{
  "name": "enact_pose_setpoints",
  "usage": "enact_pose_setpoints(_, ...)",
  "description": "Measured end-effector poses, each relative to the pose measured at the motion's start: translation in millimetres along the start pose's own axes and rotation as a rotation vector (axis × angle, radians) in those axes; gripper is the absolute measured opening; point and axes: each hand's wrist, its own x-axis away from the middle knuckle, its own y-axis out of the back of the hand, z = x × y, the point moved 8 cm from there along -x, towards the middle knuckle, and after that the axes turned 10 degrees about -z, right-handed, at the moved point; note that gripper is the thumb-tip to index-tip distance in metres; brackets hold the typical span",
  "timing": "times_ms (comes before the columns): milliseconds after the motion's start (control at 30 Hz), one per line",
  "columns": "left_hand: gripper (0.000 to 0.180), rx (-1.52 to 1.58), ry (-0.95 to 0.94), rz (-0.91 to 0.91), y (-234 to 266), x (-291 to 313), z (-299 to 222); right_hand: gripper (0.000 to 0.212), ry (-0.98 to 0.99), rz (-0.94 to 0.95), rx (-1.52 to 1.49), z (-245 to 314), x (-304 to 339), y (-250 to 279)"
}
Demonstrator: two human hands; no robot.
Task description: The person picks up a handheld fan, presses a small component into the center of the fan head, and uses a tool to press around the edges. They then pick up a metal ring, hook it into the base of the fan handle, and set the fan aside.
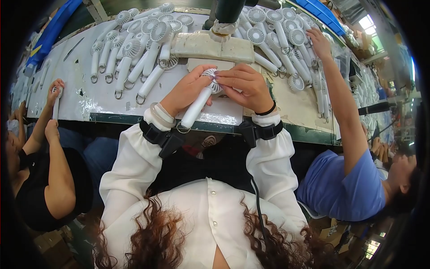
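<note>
A white handheld fan (197, 106) with a ribbed round head is held over the table's near edge, its handle slanting down to the left with a metal ring at the end. My left hand (186, 89) is closed around the fan just below and beside its head. At the front of the fan head, the fingers of my right hand (246, 86) are bent and pinched against the grille. Whether a small part sits between those fingertips is hidden. Both wrists wear black straps with a box-like piece.
Piles of white fans (148, 49) lie at the far left, more fans (277, 36) at the far right. A dark machine head (226, 13) hangs above a padded block (210, 47). One co-worker's hand (320, 44) reaches into the right pile; another person (53, 107) holds a fan at left.
</note>
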Motion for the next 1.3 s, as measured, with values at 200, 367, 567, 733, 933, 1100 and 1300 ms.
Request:
enact_pose_setpoints(200, 0.041, -0.035, -0.027, -0.024, 2, 0, -1, 0.031, -0.009, 0.016, -0.013, 1, -1, -2)
enact_pose_setpoints(367, 0.041, -0.033, -0.075, -0.025, 3, 0, -4, 0.03, -0.005, 0.021, 0.002, 2, -1, -2)
enact_pose_setpoints(567, 0.043, -0.04, -0.094, -0.038, 2, 1, -8, 0.032, 0.024, -0.021, 0.015, 5, -2, 0)
enact_pose_setpoints(733, 0.043, -0.007, -0.081, -0.029, -1, 3, -10, 0.036, -0.016, -0.037, -0.067, 0, -2, 1)
enact_pose_setpoints(933, 0.044, -0.025, -0.099, -0.048, -4, 5, -13, 0.036, -0.236, -0.057, -0.136, -7, -2, 4)
enact_pose_setpoints(1100, 0.044, -0.073, -0.165, -0.082, 0, 3, -13, 0.037, -0.176, -0.094, -0.109, -5, -5, 5)
enact_pose_setpoints(1300, 0.042, -0.051, -0.15, -0.06, -3, 3, -15, 0.04, -0.038, -0.075, -0.061, -6, -1, 4)
